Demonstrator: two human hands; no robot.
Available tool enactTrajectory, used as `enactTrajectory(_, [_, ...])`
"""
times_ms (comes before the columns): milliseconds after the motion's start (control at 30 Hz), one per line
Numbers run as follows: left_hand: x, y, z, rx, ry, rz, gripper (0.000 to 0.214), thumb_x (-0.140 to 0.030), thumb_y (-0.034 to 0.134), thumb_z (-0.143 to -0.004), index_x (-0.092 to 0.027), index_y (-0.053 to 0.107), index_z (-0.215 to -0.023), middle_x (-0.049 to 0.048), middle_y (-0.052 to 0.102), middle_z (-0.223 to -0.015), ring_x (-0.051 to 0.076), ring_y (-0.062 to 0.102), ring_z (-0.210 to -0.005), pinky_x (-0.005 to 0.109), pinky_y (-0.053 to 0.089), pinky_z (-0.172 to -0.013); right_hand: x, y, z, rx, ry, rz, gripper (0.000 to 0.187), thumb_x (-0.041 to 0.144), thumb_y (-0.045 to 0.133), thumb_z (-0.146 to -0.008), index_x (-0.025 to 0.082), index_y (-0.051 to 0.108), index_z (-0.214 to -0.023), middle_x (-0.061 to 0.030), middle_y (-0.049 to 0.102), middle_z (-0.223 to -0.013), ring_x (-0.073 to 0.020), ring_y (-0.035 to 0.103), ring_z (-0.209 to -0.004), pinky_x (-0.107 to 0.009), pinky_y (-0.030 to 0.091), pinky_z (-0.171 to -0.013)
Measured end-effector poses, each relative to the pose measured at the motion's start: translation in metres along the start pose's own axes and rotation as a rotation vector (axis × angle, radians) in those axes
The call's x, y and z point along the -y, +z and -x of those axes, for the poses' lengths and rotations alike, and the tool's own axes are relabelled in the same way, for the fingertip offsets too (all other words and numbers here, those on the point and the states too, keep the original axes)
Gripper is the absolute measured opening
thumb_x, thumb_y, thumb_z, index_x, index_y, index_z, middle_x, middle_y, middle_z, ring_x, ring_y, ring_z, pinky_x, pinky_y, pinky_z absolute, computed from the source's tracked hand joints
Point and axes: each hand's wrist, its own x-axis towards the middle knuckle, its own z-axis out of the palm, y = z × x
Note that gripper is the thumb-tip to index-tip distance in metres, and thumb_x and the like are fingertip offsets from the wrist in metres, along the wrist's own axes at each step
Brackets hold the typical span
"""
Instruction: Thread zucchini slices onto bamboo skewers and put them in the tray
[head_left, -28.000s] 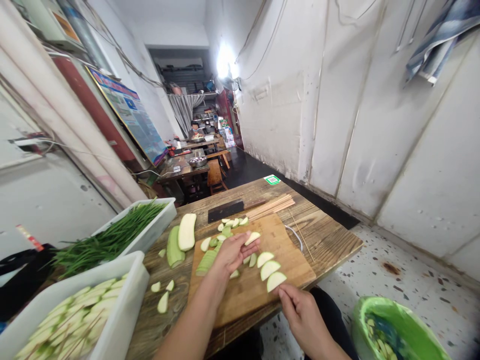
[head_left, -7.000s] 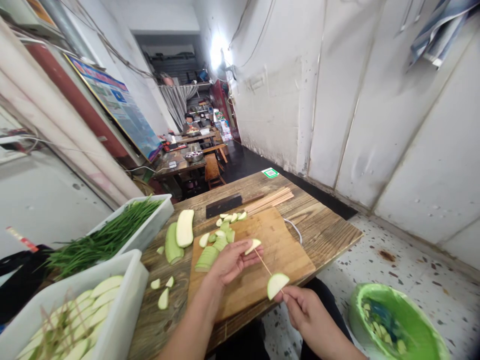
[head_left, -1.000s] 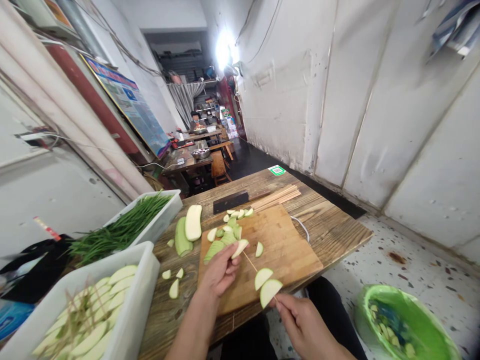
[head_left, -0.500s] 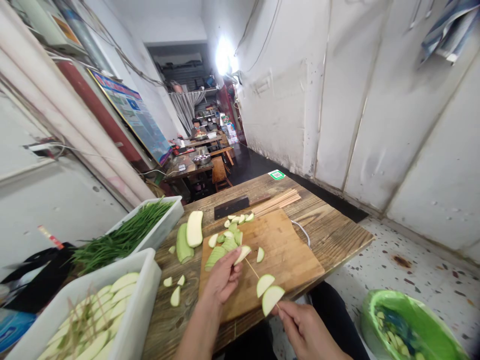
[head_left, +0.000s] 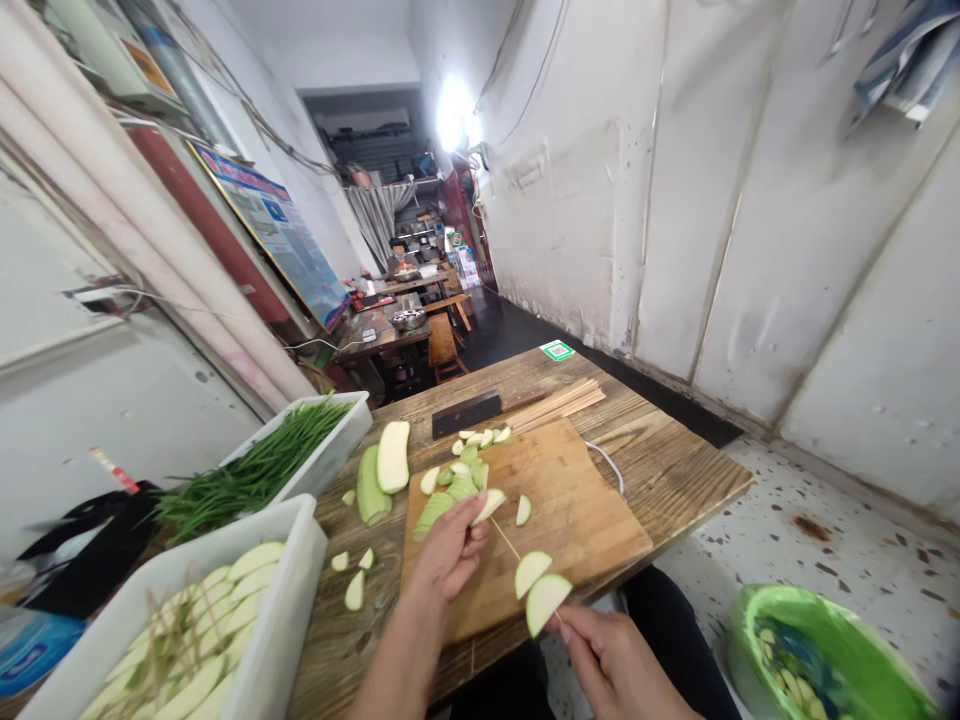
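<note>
My left hand (head_left: 455, 545) pinches a half-moon zucchini slice (head_left: 490, 505), with its fingers closed on it above the cutting board (head_left: 577, 490). A thin wooden skewer (head_left: 507, 540) runs from that slice down to my right hand (head_left: 619, 650), which grips the skewer's lower end. Two more half-moon slices (head_left: 547, 604) are threaded on the skewer close to my right hand. Beside my left fingers lies a fanned row of cut slices (head_left: 442, 510). A single slice (head_left: 523, 510) rests apart on the board. Two larger peeled zucchini pieces (head_left: 393, 457) lie left of the board.
Behind the board are a cleaver (head_left: 466, 413) and a bundle of skewers (head_left: 564, 403). On the left stand a white bin of skewered slices (head_left: 300, 570) and a tray of green chives (head_left: 255, 455). A green-lined bucket (head_left: 862, 640) is on the floor. A person (head_left: 400, 258) is far back.
The whole view has shifted slightly to the right. Both hands keep nearly the same grip and position over the board, and the slices on the skewer look unchanged.
</note>
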Motion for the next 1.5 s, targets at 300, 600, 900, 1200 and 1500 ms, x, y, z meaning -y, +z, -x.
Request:
enactTrajectory(300, [-0.001, 0.002, 0.001, -0.012, 0.004, -0.030, 0.019, -0.024, 0.071, -0.071, -0.011, 0.059, -0.079, -0.0010, 0.055, -0.070, -0.003, 0.033, -0.042, 0.006, 0.015, -0.031, 0.002, -0.001, 0.002, 0.001, 0.010, -0.014, 0.023, 0.025, 0.029, -0.094, 0.020, 0.040, -0.074, 0.0062, 0.030, -0.062, -0.0103, 0.030, -0.051, -0.023, 0.025, -0.050])
enactTrajectory(600, [-0.002, 0.001, 0.000, -0.018, -0.010, -0.019, 0.028, -0.028, 0.075, -0.065, -0.012, 0.058, -0.079, -0.0055, 0.046, -0.060, -0.002, 0.030, -0.040, 0.007, 0.013, -0.031, 0.005, 0.001, 0.001, -0.005, 0.022, -0.002, 0.025, 0.027, 0.029, -0.093, 0.021, 0.039, -0.071, 0.0060, 0.029, -0.060, -0.0107, 0.030, -0.051, -0.023, 0.025, -0.049])
enactTrajectory(900, [0.001, -0.001, -0.001, -0.028, 0.004, -0.007, 0.031, -0.029, 0.077, -0.061, -0.013, 0.057, -0.079, -0.0055, 0.047, -0.063, -0.002, 0.031, -0.041, 0.008, 0.012, -0.032, 0.001, 0.002, 0.003, 0.002, 0.007, -0.017, 0.025, 0.028, 0.028, -0.093, 0.021, 0.039, -0.071, 0.0056, 0.030, -0.061, -0.0108, 0.030, -0.051, -0.023, 0.025, -0.050])
enactTrajectory(1200, [0.000, 0.008, 0.004, -0.066, -0.005, -0.079, 0.032, -0.030, 0.074, -0.065, -0.011, 0.060, -0.085, -0.0086, 0.040, -0.050, -0.002, 0.026, -0.037, 0.009, 0.011, -0.032, 0.002, 0.003, 0.004, -0.032, 0.026, -0.024, 0.026, 0.028, 0.030, -0.093, 0.020, 0.040, -0.071, 0.0062, 0.030, -0.059, -0.0105, 0.031, -0.051, -0.023, 0.025, -0.050])
enactTrajectory(1500, [0.005, 0.016, 0.004, -0.018, -0.002, -0.079, 0.028, -0.025, 0.070, -0.069, -0.007, 0.062, -0.090, -0.0005, 0.055, -0.065, -0.002, 0.030, -0.039, 0.009, 0.013, -0.032, 0.000, 0.007, 0.000, -0.084, 0.031, -0.026, 0.030, 0.027, 0.030, -0.094, 0.017, 0.051, -0.076, 0.0049, 0.036, -0.061, -0.0112, 0.037, -0.053, -0.022, 0.029, -0.052])
